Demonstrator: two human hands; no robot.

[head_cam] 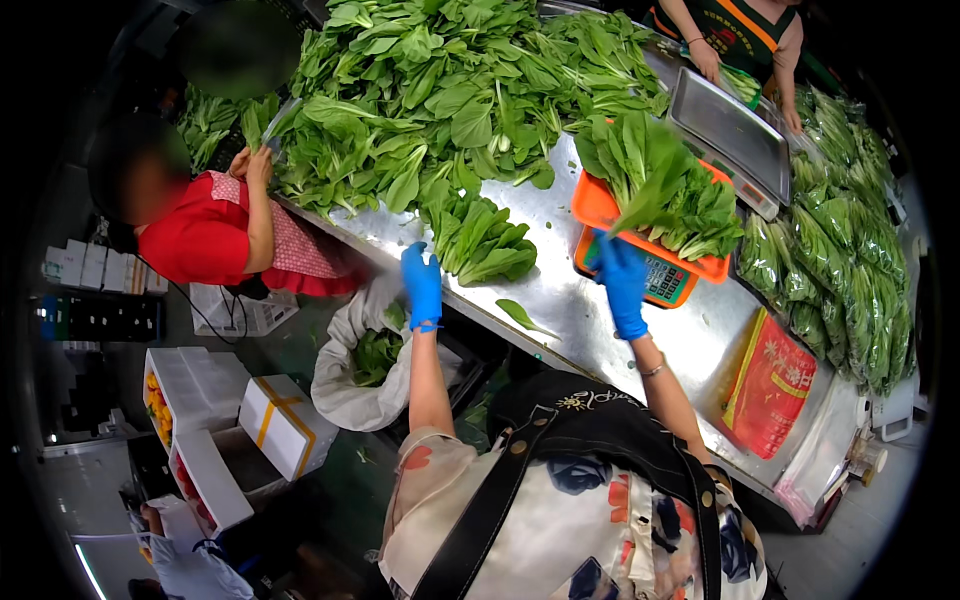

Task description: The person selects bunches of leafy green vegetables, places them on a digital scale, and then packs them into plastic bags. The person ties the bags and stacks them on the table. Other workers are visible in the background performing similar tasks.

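Note:
My left hand (422, 285), in a blue glove, hangs at the near edge of the metal table (577, 345). Its fingers are apart and hold nothing. Just right of it lies a bunch of leafy greens (487, 244). My right hand (622, 285), also gloved, is at the front of an orange digital scale (664, 281). From its fingers a blurred leafy green (646, 199) slants up over the orange weighing tray (592, 201); the fingertips are partly hidden. More greens (701, 214) fill that tray. One loose leaf (521, 315) lies between my hands.
A large heap of greens (465, 97) covers the far table. Bagged greens (847, 247) and a steel-topped scale (731, 131) stand right, near a red printed bag (772, 386). A white sack (360, 352) and foam boxes (289, 427) sit left below. Co-workers stand left and far right.

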